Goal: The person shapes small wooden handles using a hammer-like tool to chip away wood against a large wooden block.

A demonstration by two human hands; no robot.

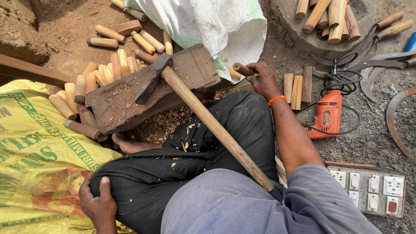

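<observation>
I sit cross-legged in black trousers on the ground. My right hand [263, 80] reaches forward and is closed on a short round wooden handle piece [241, 69] beside the white sack. My left hand [98, 203] rests flat on my left knee and holds nothing. An adze [152, 77] with a long wooden handle [214, 128] lies across a worn wooden chopping block [130, 95], its handle end leaning on my lap. Wood chips lie around the block and on my trousers.
Several turned wooden handles [104, 71] are piled left of the block. A yellow sack [34, 151] lies at left, a white sack [203, 21] ahead. An orange electric drill [327, 115], a switchboard [372, 188], sickle blades [396, 112] and a stump with sticks [325, 17] lie at right.
</observation>
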